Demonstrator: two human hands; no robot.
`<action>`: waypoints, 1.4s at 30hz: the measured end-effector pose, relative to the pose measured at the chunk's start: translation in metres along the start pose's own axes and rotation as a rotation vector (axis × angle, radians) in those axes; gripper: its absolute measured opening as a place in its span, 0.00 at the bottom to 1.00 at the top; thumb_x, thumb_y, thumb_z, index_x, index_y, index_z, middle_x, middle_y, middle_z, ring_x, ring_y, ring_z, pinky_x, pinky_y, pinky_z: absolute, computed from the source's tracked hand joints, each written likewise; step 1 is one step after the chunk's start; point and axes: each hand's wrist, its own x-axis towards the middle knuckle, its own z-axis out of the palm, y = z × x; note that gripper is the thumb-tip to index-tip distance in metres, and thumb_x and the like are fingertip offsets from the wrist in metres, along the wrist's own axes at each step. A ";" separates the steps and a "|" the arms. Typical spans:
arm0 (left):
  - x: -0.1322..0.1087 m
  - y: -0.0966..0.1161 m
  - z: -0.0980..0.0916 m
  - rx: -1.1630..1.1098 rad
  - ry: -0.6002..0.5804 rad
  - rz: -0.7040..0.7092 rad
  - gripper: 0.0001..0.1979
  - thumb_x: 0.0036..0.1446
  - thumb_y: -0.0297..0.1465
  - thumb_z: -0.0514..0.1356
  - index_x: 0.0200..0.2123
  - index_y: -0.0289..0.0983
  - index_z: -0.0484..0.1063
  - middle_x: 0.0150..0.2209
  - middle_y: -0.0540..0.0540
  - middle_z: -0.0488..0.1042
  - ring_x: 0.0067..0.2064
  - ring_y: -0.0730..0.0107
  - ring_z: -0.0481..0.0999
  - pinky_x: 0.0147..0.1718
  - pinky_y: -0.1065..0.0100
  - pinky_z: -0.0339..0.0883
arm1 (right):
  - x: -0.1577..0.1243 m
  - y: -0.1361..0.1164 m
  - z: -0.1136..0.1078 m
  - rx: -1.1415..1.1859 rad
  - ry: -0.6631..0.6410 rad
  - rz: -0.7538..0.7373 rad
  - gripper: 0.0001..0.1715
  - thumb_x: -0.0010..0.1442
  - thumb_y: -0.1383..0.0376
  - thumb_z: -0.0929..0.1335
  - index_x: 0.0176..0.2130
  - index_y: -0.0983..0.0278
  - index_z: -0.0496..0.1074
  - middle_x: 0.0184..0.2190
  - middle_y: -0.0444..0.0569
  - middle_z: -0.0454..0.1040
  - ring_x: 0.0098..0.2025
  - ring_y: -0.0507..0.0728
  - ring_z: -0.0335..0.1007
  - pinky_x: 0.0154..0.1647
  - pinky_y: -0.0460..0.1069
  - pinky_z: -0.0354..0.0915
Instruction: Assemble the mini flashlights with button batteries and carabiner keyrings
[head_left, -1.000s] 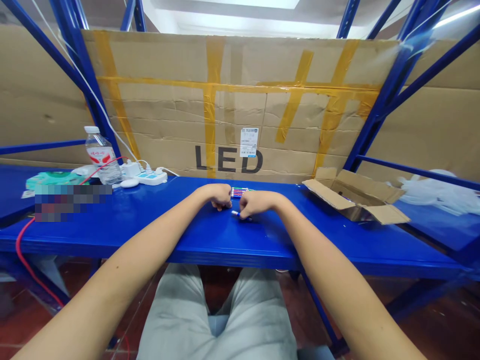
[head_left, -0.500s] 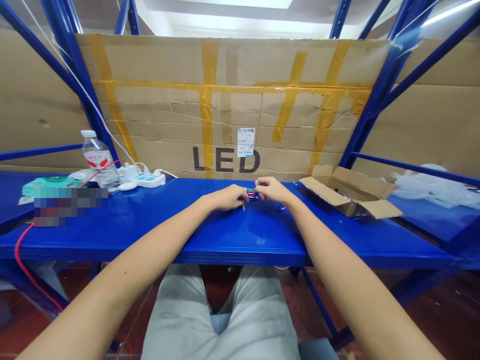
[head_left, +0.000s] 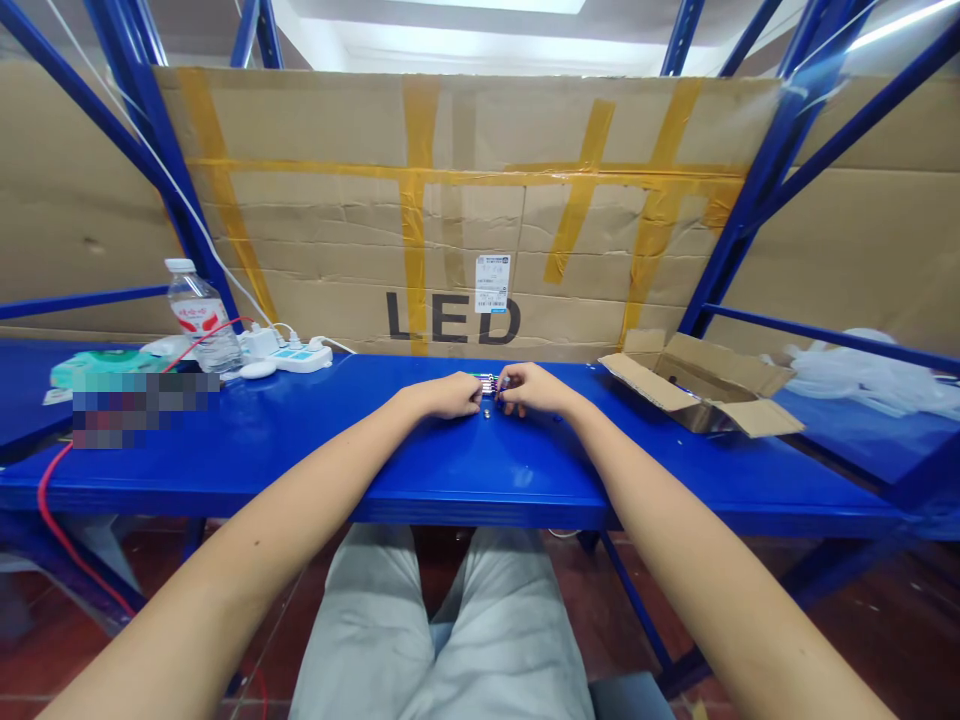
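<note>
On blue bench (head_left: 300, 440), small multicoloured bundle (head_left: 487, 381)

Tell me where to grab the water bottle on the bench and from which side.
Take the water bottle around its labelled middle, coming from the front. It stands upright, capped, with a rack post close behind and a power strip to its right. A red cable seems to run across its lower part, so grip above that.
</note>
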 end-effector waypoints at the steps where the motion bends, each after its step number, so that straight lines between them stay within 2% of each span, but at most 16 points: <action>1: -0.001 0.000 0.000 -0.023 -0.008 -0.025 0.06 0.54 0.27 0.57 0.34 0.35 0.73 0.30 0.45 0.76 0.30 0.68 0.71 0.28 0.71 0.59 | 0.000 0.000 0.000 -0.004 -0.006 0.004 0.07 0.49 0.75 0.67 0.31 0.65 0.68 0.19 0.44 0.73 0.18 0.51 0.68 0.18 0.44 0.64; 4: -0.004 -0.001 -0.001 -0.056 -0.003 -0.039 0.06 0.53 0.27 0.57 0.32 0.35 0.74 0.29 0.47 0.76 0.28 0.69 0.71 0.27 0.71 0.59 | 0.000 -0.001 0.001 0.009 -0.016 0.009 0.07 0.49 0.75 0.67 0.31 0.65 0.69 0.19 0.44 0.73 0.18 0.50 0.68 0.18 0.44 0.65; 6: -0.004 -0.001 -0.001 -0.055 0.059 -0.002 0.06 0.54 0.27 0.57 0.32 0.36 0.75 0.29 0.47 0.76 0.29 0.68 0.72 0.28 0.70 0.60 | 0.001 -0.001 0.002 0.026 -0.021 0.007 0.07 0.49 0.75 0.68 0.32 0.66 0.70 0.20 0.44 0.74 0.20 0.51 0.69 0.20 0.43 0.66; 11: 0.000 0.006 0.003 -0.103 0.462 0.086 0.09 0.61 0.30 0.55 0.40 0.37 0.75 0.38 0.45 0.78 0.40 0.66 0.75 0.40 0.68 0.64 | 0.004 0.004 0.003 0.036 -0.023 0.000 0.06 0.49 0.72 0.69 0.32 0.67 0.72 0.21 0.45 0.74 0.22 0.52 0.71 0.21 0.44 0.67; 14: 0.005 0.010 0.008 -0.101 0.560 0.145 0.11 0.64 0.28 0.53 0.42 0.36 0.74 0.39 0.44 0.78 0.41 0.66 0.75 0.43 0.67 0.65 | 0.006 0.007 0.003 0.031 -0.032 -0.006 0.06 0.49 0.71 0.70 0.32 0.67 0.74 0.21 0.45 0.74 0.23 0.51 0.70 0.22 0.44 0.67; 25: 0.001 0.010 0.008 -0.066 0.505 0.230 0.11 0.61 0.26 0.54 0.41 0.36 0.76 0.41 0.42 0.77 0.43 0.66 0.75 0.45 0.66 0.66 | 0.007 0.009 0.000 0.043 -0.040 0.010 0.07 0.49 0.69 0.68 0.32 0.67 0.76 0.20 0.46 0.74 0.24 0.51 0.70 0.23 0.44 0.67; 30: -0.002 0.012 0.002 -0.125 0.496 0.128 0.10 0.59 0.27 0.54 0.40 0.36 0.74 0.36 0.45 0.77 0.37 0.67 0.74 0.36 0.68 0.65 | 0.007 0.011 -0.003 0.022 -0.026 0.025 0.08 0.47 0.69 0.70 0.32 0.68 0.77 0.22 0.47 0.75 0.24 0.51 0.70 0.23 0.44 0.67; 32: -0.003 0.011 0.000 -0.106 0.432 0.108 0.09 0.57 0.27 0.55 0.38 0.36 0.74 0.34 0.45 0.77 0.35 0.66 0.74 0.34 0.68 0.64 | 0.006 0.011 -0.005 -0.005 -0.021 0.028 0.09 0.46 0.70 0.70 0.32 0.67 0.78 0.22 0.47 0.75 0.24 0.51 0.69 0.22 0.44 0.66; 34: -0.005 0.008 -0.001 -0.078 0.322 0.132 0.10 0.54 0.26 0.56 0.37 0.36 0.76 0.35 0.45 0.78 0.36 0.66 0.74 0.35 0.68 0.64 | 0.005 0.009 -0.006 -0.031 -0.023 0.026 0.12 0.45 0.71 0.69 0.32 0.66 0.79 0.22 0.46 0.74 0.23 0.51 0.68 0.22 0.44 0.66; 38: -0.006 0.005 -0.002 -0.108 0.111 0.166 0.16 0.50 0.22 0.56 0.41 0.38 0.79 0.35 0.47 0.79 0.35 0.67 0.75 0.34 0.70 0.63 | 0.002 0.002 -0.007 -0.059 -0.013 0.038 0.15 0.44 0.72 0.67 0.33 0.65 0.81 0.19 0.44 0.72 0.20 0.50 0.65 0.19 0.43 0.64; 42: -0.005 0.006 -0.001 -0.169 0.057 0.178 0.15 0.51 0.22 0.58 0.41 0.38 0.80 0.35 0.47 0.79 0.34 0.69 0.75 0.34 0.71 0.63 | 0.002 -0.001 -0.005 -0.080 0.009 0.073 0.20 0.42 0.74 0.67 0.35 0.65 0.81 0.19 0.43 0.72 0.19 0.49 0.64 0.18 0.43 0.63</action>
